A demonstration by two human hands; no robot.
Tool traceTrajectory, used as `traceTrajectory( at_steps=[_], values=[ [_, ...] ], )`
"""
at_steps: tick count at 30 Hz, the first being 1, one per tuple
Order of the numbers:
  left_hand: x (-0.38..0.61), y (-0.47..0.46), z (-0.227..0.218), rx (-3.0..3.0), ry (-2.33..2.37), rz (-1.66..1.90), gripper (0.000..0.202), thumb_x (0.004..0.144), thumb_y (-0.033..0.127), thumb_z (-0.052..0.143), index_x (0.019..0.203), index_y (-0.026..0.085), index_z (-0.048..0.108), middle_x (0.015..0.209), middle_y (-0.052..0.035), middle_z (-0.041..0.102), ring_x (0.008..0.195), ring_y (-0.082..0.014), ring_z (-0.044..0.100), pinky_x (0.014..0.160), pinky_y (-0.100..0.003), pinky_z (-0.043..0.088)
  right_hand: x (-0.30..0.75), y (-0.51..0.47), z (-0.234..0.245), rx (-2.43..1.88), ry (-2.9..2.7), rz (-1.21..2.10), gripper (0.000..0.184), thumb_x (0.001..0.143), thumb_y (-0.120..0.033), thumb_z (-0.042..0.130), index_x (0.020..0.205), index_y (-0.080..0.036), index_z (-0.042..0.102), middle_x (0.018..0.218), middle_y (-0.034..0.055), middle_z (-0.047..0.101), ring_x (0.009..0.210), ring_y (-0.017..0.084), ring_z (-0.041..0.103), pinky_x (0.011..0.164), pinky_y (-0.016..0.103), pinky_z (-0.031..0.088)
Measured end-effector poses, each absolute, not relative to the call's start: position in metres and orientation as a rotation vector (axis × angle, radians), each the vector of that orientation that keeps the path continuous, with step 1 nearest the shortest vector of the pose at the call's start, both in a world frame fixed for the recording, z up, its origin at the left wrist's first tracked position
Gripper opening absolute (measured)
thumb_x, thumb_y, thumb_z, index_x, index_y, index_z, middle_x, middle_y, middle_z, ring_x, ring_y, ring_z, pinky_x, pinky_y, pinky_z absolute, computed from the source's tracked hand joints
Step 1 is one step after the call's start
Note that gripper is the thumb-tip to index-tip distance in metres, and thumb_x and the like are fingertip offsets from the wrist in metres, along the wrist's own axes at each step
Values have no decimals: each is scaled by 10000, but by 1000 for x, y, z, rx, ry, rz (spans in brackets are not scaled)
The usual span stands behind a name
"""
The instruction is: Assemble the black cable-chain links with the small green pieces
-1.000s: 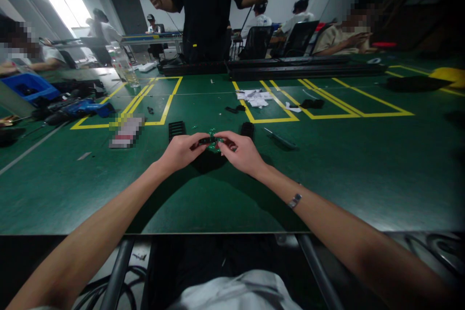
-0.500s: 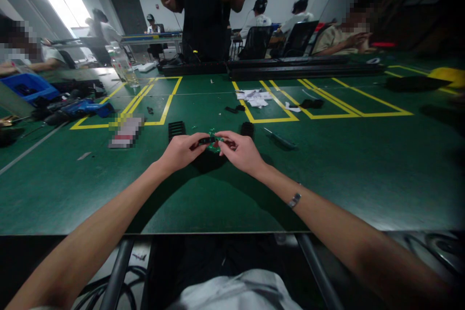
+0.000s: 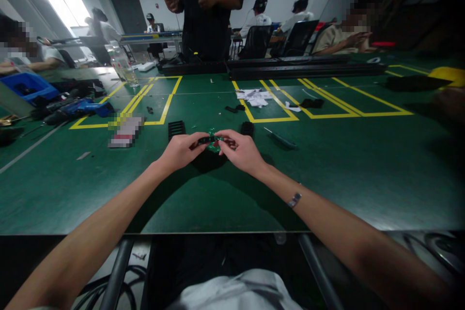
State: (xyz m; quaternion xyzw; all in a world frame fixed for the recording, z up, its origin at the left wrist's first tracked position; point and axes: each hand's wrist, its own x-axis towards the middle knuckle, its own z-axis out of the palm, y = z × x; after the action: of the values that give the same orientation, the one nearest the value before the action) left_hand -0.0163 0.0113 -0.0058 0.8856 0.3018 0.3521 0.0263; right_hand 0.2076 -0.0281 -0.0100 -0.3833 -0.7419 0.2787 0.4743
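Note:
Just above the table, my left hand (image 3: 184,149) pinches a small dark part (image 3: 208,139) by its left end. The fingertips of my right hand (image 3: 240,149) close on the right end of the same part; its exact kind is too small to make out. Shiny green bits (image 3: 214,147) show beneath and behind it, partly hidden by my fingers. A black slotted piece (image 3: 176,128) lies beyond my left hand, and another black piece (image 3: 247,129) lies just past my right hand.
A screwdriver (image 3: 281,138) lies to the right. White paper scraps (image 3: 255,97) and black pieces (image 3: 312,102) are farther back. On the left are a blue bin (image 3: 31,88), power tools (image 3: 78,107) and a bottle (image 3: 127,70). A person (image 3: 209,14) stands across the table.
My hands stay nearly in place, with the dark part now reaching across to the right fingertips. The person standing opposite has brought their hands closer together.

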Motion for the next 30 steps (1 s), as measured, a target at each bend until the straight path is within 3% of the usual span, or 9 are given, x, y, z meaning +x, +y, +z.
traceTrajectory(
  at_steps=[13, 22, 30],
  values=[
    [-16, 11, -6, 2750, 926, 1090, 290, 937, 316, 602, 1189, 180, 650, 636, 31, 565, 559, -82, 521, 560, -188, 372, 207, -23, -18, -922, -1748, 749, 244, 948, -261, 579, 1167, -170, 639, 864, 53, 701, 726, 181, 708, 598, 271, 585],
    [-15, 9, -4, 2742, 938, 1073, 282, 936, 310, 608, 1187, 189, 652, 639, 34, 560, 549, -77, 506, 554, -187, 364, 208, -25, -13, -966, -1761, 631, 246, 930, -254, 602, 1141, -168, 695, 906, 62, 725, 765, 197, 713, 684, 306, 602],
    [-15, 9, -4, 2742, 949, 1095, 287, 927, 302, 622, 1190, 188, 647, 653, 37, 572, 551, -69, 512, 553, -183, 367, 208, -28, -11, -980, -1793, 591, 236, 938, -254, 594, 1121, -161, 708, 881, 60, 730, 723, 188, 708, 652, 290, 585]
  ],
)
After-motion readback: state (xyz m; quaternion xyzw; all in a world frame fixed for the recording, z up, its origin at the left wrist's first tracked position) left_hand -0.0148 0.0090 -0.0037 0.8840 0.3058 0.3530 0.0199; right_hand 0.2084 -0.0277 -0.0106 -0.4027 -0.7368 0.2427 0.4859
